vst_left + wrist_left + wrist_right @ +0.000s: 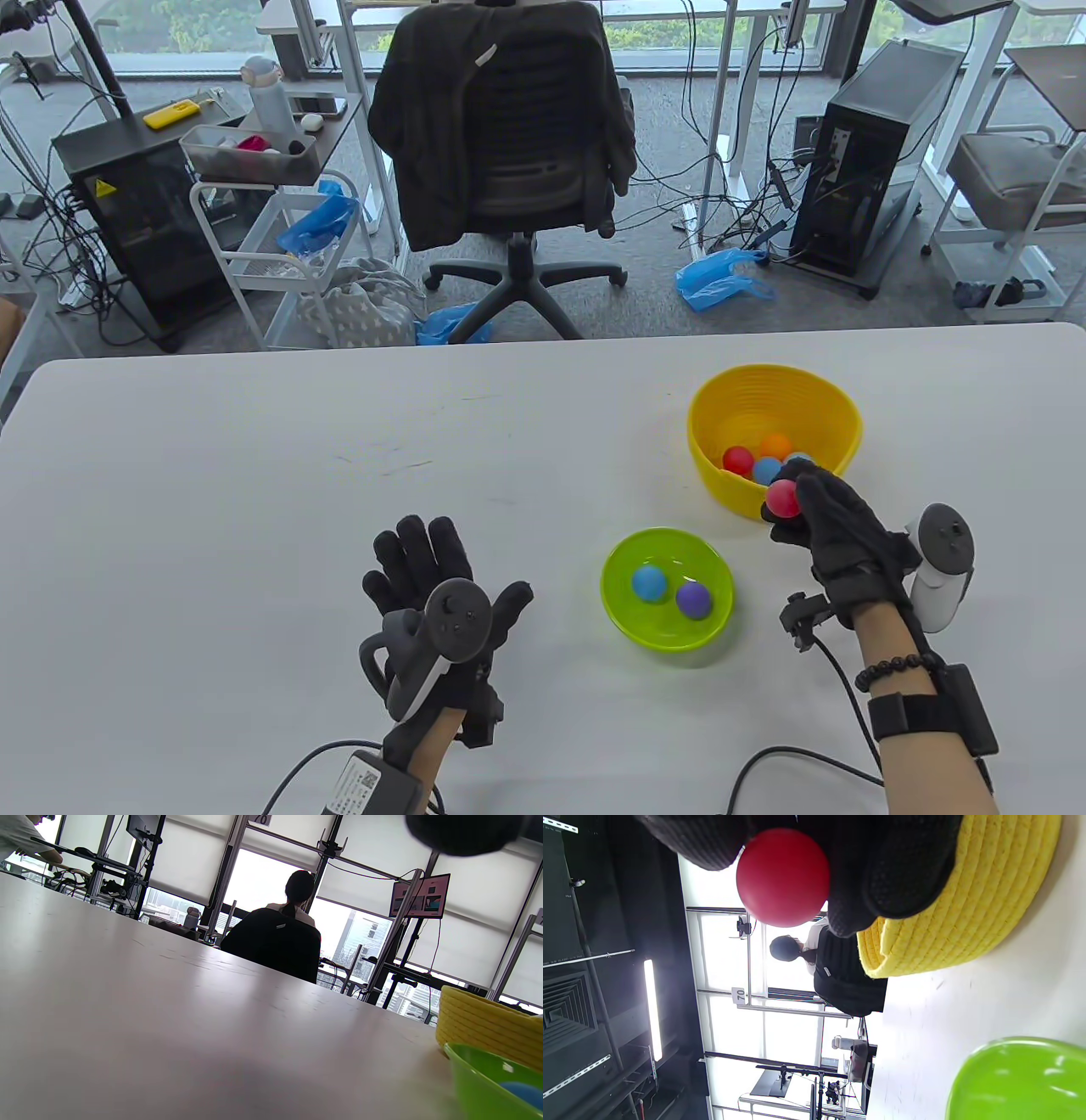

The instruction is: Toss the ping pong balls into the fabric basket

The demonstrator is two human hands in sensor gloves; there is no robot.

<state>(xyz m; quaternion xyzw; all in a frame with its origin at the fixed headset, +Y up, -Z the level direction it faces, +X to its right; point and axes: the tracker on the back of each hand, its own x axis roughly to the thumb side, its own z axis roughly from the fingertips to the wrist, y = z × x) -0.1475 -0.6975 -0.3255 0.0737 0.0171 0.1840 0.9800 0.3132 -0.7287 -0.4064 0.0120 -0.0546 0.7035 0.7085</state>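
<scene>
A yellow fabric basket (836, 416) stands on the white table at the right and holds several balls, among them a red (738, 460), an orange (775, 445) and a blue one (767, 469). My right hand (819, 518) holds a red ping pong ball (784, 498) in its fingertips just above the basket's near rim; the ball (782, 876) and basket (967, 916) also show in the right wrist view. A green bowl (624, 611) in front holds a blue ball (649, 582) and a purple ball (694, 599). My left hand (433, 569) rests flat on the table, fingers spread, empty.
An office chair (505, 136) with a dark jacket stands beyond the table's far edge. In the left wrist view the basket (479, 1027) and green bowl (483, 1082) are at the right. The table's left and middle (254, 475) are bare.
</scene>
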